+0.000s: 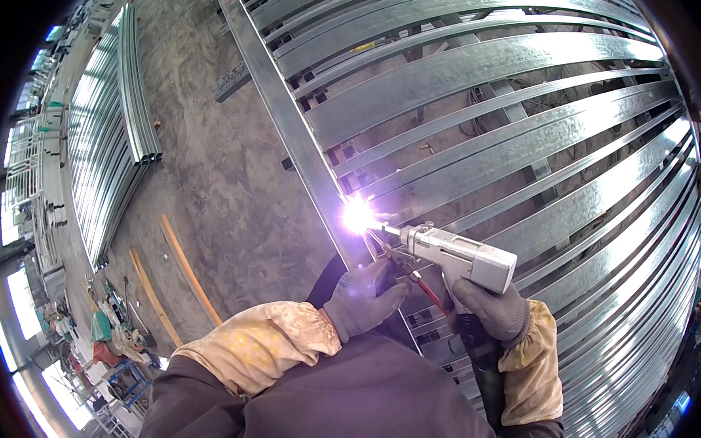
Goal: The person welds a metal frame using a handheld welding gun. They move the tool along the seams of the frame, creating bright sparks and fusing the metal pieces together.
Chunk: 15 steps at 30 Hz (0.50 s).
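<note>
Concrete floor and stock off to the left.
A stack of steel channels [126, 104] lies there, two wooden slats [181, 277] nearer, and clutter [103, 325], perhaps tools, beyond.

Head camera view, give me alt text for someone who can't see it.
A gloved right hand holds a white welding gun sparking brightly at a joint of a galvanized steel frame; the gloved left hand steadies a thin rod beside it.

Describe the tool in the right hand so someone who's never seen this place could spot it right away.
Start at the big frame of shiny metal bars that fills the upper right, and follow its long edge rail down to the bright white spark. Just right of that spark is the welding gun, gripped from below by the gloved right hand. It is the only pale grey, boxy, pistol-shaped thing there, its thin nozzle pointing at the glare.
</note>
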### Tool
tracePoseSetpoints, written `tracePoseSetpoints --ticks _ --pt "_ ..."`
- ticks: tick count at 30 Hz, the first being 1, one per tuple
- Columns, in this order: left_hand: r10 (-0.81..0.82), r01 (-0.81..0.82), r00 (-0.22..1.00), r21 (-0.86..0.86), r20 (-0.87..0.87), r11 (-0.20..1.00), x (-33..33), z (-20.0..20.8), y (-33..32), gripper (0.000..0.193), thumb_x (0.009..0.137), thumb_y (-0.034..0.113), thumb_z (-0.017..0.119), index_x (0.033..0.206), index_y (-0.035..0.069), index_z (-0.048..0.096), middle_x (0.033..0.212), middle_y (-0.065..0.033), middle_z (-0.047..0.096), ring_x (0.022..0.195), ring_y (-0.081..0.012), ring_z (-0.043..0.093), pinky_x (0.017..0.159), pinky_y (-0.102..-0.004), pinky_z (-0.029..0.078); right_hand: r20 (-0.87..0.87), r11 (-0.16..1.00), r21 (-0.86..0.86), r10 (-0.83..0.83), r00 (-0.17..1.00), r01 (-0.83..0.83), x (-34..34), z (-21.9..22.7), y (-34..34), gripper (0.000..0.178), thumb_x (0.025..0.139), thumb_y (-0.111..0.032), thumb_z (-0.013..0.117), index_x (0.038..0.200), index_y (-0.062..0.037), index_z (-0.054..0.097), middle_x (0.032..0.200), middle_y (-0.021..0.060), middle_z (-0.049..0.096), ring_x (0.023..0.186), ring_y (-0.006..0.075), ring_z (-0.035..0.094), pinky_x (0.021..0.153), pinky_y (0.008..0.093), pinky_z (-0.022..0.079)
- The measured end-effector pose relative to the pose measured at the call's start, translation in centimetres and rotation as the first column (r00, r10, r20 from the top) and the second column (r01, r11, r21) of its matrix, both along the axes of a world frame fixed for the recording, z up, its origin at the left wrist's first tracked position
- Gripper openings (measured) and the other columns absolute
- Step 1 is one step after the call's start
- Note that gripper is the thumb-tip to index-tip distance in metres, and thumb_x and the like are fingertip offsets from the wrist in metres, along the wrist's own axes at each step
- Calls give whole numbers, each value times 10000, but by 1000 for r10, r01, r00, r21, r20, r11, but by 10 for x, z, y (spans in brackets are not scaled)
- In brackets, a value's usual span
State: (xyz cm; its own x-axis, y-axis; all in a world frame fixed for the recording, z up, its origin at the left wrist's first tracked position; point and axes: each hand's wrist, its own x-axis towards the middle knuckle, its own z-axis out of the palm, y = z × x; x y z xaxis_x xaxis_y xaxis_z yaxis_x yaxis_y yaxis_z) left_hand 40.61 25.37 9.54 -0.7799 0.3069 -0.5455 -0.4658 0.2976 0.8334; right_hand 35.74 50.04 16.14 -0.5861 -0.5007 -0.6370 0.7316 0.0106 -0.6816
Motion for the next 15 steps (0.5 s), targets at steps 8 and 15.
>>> tracePoseSetpoints --ticks 8,15 --pt "-36 30 993 -59 -110 998 5 -6 0 380 915 309 678 1106 -17 652 810 -136 728 759 -291 723 716 -398 555 16 999 26 -27 1000 27 3 4 1 291 1006 -209 608 1206 1 594 822 55 649 694 112 622 608 275 539" --pt "-15 21 994 52 -108 998 9 -8 1 257 948 111 615 1159 -35 613 740 -12 613 645 -75 549 585 -261 453 46 999 42 -27 999 25 6 1 5 311 1002 -238 630 1198 1 603 834 69 669 689 120 637 601 269 538"
